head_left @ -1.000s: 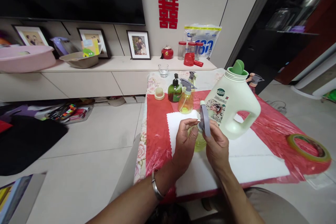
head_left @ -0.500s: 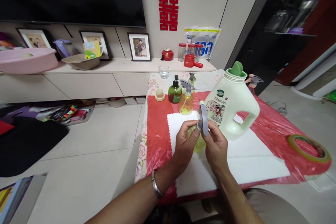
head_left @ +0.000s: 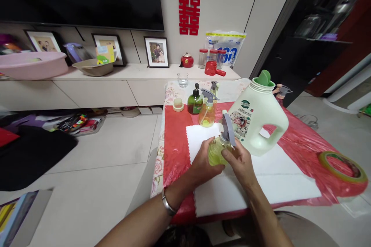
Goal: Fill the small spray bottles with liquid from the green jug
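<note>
The yellow spray bottle is held between left hand and right hand. Both grip its body from opposite sides.

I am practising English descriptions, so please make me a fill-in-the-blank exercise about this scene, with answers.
The left hand and right hand hold a rounded, transparent yellow-green spray bottle whose trigger head is mostly ____.
A silver metal bracelet circles the ____ wrist.
The curved piece in the mouth of the large pale-green plastic jug is coloured ____.
The thin plastic sheeting beneath the white scalloped-edge sheet is ____.
Missing words: grey; left; green; red.
</note>
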Demonstrator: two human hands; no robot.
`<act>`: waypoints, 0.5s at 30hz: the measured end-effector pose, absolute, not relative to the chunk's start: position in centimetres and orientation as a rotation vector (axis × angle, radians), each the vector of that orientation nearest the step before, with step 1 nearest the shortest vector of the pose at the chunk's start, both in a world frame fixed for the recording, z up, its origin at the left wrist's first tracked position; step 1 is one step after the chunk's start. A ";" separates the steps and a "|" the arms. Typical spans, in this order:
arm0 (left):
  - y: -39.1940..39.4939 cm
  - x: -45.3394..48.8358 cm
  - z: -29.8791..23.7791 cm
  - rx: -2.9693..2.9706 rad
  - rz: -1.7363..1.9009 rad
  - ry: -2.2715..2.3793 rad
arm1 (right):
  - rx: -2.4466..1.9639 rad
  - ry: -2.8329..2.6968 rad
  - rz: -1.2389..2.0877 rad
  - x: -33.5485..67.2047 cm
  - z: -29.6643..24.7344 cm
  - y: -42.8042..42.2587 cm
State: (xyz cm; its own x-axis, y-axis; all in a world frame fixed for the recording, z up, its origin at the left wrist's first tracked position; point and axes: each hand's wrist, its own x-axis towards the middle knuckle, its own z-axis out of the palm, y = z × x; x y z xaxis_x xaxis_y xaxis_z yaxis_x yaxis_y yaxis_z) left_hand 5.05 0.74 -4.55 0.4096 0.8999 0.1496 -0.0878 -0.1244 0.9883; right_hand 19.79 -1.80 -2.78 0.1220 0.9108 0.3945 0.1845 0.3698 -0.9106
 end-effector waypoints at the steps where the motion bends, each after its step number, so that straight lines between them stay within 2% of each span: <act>1: 0.7 5.2 -4.6 1.448 1.063 0.815 | -1.100 -1.371 0.732 19.8 -2.9 -1.9; 7: 0.9 5.8 -4.8 1.430 1.364 0.950 | -1.221 -1.372 0.716 18.9 -3.4 -2.3; 15: 0.5 5.6 -4.7 1.644 1.498 0.967 | -1.380 -1.314 0.446 17.0 -2.9 -2.3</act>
